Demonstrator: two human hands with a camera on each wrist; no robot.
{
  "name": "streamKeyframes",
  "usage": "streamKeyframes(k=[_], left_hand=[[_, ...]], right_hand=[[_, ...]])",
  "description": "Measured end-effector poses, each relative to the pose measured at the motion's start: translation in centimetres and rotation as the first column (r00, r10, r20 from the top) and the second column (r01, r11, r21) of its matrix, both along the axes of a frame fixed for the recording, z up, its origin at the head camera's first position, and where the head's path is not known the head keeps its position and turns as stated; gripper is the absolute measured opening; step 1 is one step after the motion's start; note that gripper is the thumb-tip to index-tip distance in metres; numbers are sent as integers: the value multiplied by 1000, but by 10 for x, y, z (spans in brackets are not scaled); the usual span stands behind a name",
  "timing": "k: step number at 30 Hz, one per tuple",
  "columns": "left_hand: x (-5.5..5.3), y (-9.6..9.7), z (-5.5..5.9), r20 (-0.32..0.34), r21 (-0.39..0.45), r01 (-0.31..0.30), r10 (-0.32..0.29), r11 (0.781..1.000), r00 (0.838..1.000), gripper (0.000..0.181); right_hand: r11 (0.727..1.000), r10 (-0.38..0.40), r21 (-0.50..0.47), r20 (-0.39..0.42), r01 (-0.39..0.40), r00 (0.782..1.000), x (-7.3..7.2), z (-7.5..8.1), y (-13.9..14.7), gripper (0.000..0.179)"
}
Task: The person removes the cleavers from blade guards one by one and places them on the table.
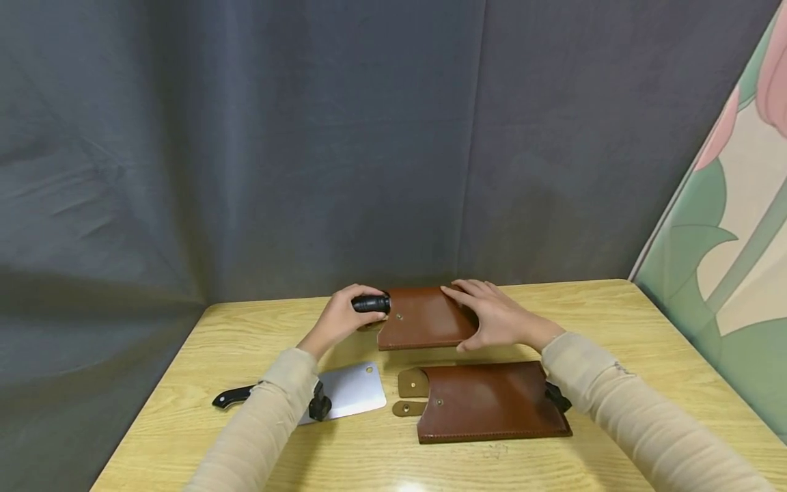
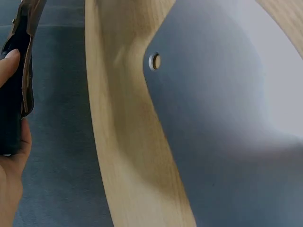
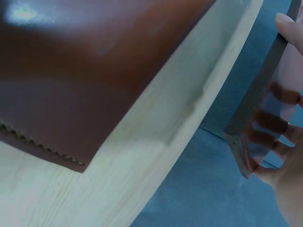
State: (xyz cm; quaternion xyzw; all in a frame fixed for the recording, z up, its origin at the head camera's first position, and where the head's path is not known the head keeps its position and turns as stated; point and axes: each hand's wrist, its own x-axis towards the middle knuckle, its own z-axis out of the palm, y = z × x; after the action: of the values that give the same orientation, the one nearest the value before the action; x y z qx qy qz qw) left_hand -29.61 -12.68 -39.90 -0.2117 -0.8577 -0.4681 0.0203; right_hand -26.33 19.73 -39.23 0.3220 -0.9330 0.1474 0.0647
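Over the back of the table, a brown leather knife sheath (image 1: 424, 321) is held up between both hands. From its left end a black knife handle (image 1: 371, 303) sticks out; any blade is hidden inside. My left hand (image 1: 338, 314) grips this handle, fingers and thumb wrapped about it. The right hand (image 1: 498, 318) holds the sheath by its right end, the thumb on one edge and fingers on the other in the right wrist view. Nearer, a cleaver (image 1: 353, 391) lies flat under the left forearm, its handle pointing left.
A second brown leather sheath (image 1: 492, 400) lies at front right, with two snap straps (image 1: 410, 408) reaching left. The wooden table (image 1: 246, 328) ends at a grey curtain (image 1: 369, 150) behind. A flower-patterned panel (image 1: 738, 260) stands on the right.
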Motion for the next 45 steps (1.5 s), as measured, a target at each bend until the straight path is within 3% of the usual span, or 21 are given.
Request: streamKeyframes(k=[8,12,20,28,45], left_hand=[[6,-2,12,-29,20,-9,9,1000,1000,35],[6,-7,17,-38,25,-1,2,1000,999,36],[5,-28,19,-73,56,-32,36,998,997,37],[11,-44,14,-38,80,-44,47,996,998,36],[16,-70,18,6,94,-60,59,994,998,38]], right_hand=[[1000,28,7,-111,-27,993,4,7,2,110],[1000,30,14,-126,-28,992,4,11,5,110],[1000,8,17,-109,-6,994,2,10,17,110],[1000,11,-4,-97,-11,995,8,4,26,111],[1000,-2,-21,-79,1,997,11,5,36,111]])
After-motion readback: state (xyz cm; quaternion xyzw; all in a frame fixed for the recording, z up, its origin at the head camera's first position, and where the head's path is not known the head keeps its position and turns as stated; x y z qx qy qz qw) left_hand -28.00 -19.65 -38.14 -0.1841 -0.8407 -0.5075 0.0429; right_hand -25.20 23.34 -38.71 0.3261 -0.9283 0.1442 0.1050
